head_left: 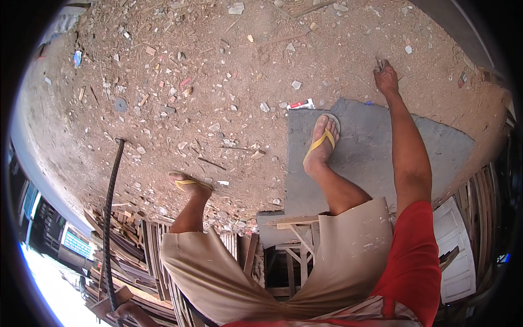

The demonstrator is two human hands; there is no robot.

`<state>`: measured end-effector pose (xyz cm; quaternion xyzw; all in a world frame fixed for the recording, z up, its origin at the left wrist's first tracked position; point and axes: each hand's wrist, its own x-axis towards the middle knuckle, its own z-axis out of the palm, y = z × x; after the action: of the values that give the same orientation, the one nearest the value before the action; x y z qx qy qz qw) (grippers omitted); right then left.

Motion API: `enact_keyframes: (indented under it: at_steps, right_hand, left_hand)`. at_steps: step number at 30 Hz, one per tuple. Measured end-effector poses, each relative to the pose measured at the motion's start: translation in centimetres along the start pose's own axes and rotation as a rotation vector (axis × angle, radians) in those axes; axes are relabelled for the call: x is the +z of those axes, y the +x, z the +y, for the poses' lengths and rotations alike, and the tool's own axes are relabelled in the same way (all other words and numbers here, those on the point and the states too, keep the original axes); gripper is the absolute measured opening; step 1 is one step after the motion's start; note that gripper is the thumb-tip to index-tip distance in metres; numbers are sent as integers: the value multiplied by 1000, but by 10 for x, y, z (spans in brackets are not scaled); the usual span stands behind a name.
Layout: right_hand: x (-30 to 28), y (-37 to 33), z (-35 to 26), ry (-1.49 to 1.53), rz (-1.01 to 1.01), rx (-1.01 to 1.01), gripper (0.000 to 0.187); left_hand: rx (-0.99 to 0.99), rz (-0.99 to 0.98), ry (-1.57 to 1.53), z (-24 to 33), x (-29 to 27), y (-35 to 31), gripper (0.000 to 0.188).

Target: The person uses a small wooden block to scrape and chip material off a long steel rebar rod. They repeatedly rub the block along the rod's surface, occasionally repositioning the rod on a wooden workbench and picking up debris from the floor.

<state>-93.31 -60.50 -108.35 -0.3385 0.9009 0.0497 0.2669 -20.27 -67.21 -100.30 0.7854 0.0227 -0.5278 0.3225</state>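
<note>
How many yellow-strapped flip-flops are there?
2. The left flip-flop is on the littered dirt; the right flip-flop is on the flat grey slab. I see no others.

1. I see brown dirt (256, 71) with lots of little white chips (296, 85) on it.
2. A big, flat, gray slab (359, 141) lies on the dirt.
3. A red and white packet (300, 104) sits by the slab's edge.
4. A round gray disc (120, 104) is on the left.
5. There's a pile of wood (122, 231).
6. A white panel (455, 250) is on the right.
</note>
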Motion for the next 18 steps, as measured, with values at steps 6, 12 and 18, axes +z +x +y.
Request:
enact_keyframes:
  at_steps: [6,12,18]
  right_hand:
    - [5,-4,1,-17,152,42,45]
    - [-8,1,-27,-19,15,21,49]
    - [-13,-23,-33,-34,61,54,52]
  left_hand:
    - [-5,5,-17,-2,0,-1,79]
    - [27,0,-13,-1,2,-9,77]
    - [323,55,181,73,-22,-74,76]
